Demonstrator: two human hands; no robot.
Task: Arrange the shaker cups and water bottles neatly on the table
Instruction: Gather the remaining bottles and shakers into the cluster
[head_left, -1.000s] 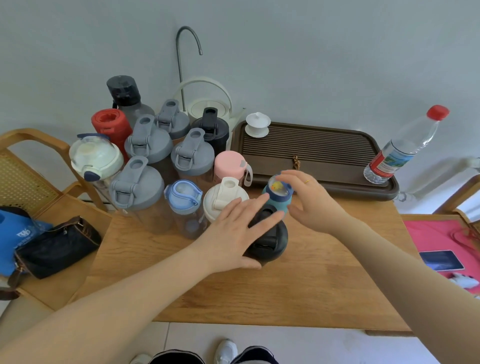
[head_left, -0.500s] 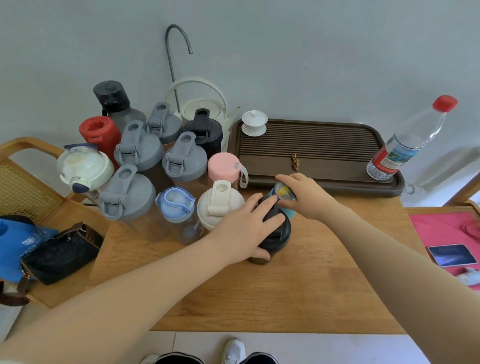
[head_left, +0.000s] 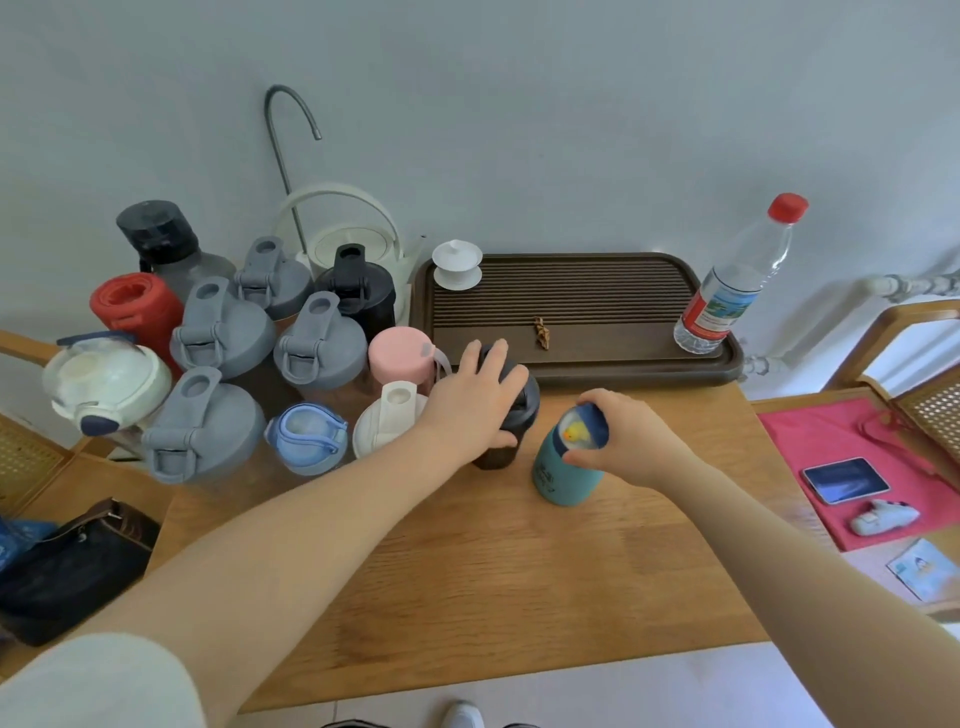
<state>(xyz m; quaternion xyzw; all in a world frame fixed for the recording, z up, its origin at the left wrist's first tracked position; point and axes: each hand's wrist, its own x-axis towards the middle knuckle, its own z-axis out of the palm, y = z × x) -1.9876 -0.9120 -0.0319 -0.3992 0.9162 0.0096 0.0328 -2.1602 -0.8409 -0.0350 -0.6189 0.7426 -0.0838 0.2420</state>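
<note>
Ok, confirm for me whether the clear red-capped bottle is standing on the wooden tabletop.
No, the clear red-capped bottle stands on the dark tea tray, at its right end.

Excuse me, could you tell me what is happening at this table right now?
A person is tidying bottles on a wooden table. The left hand rests over the lid of a dark shaker cup, and the right hand grips the top of a small teal bottle with a yellow duck on its cap. Both stand upright beside a packed cluster of grey-lidded shakers on the left.
</note>
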